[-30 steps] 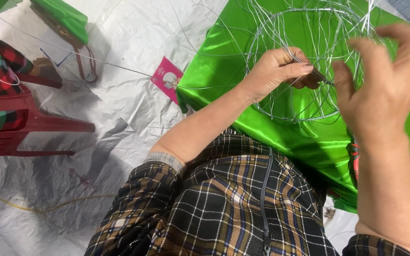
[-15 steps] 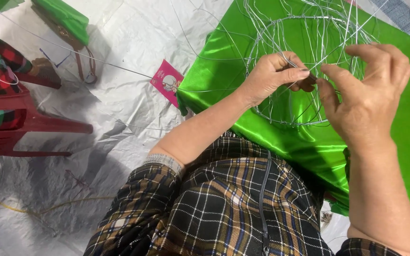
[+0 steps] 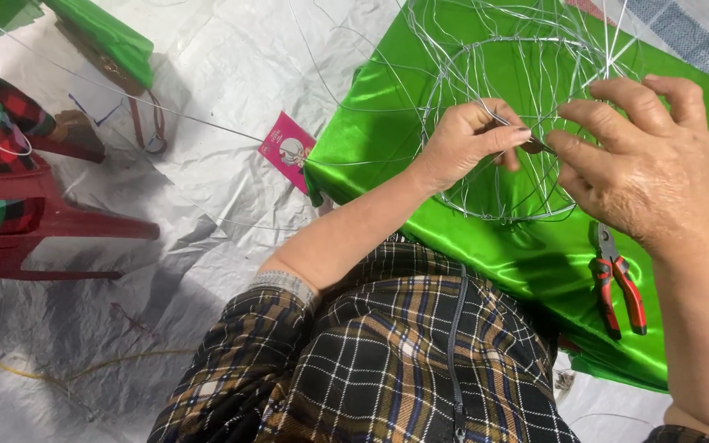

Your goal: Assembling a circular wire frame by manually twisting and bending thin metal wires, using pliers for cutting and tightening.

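Observation:
A round frame of thin silver wire [image 3: 509,49] rests on a shiny green satin cloth [image 3: 387,131]. My left hand [image 3: 469,141] pinches a strand of that wire between thumb and fingers near the middle of the ring. My right hand [image 3: 646,168] meets it from the right, fingertips closed on the same strand, other fingers spread above. Red-handled pliers [image 3: 617,279] lie on the cloth just below my right wrist.
A silver plastic sheet [image 3: 207,74] covers the floor. A red plastic stool [image 3: 34,230] with plaid fabric stands at the left. A pink card [image 3: 287,149] lies by the cloth's corner. A long straight wire [image 3: 125,98] crosses the sheet, and a folded green bundle [image 3: 108,37] lies at top left.
My right hand has come down and leftward to meet my left hand at the wire. The left hand stays in place on the frame.

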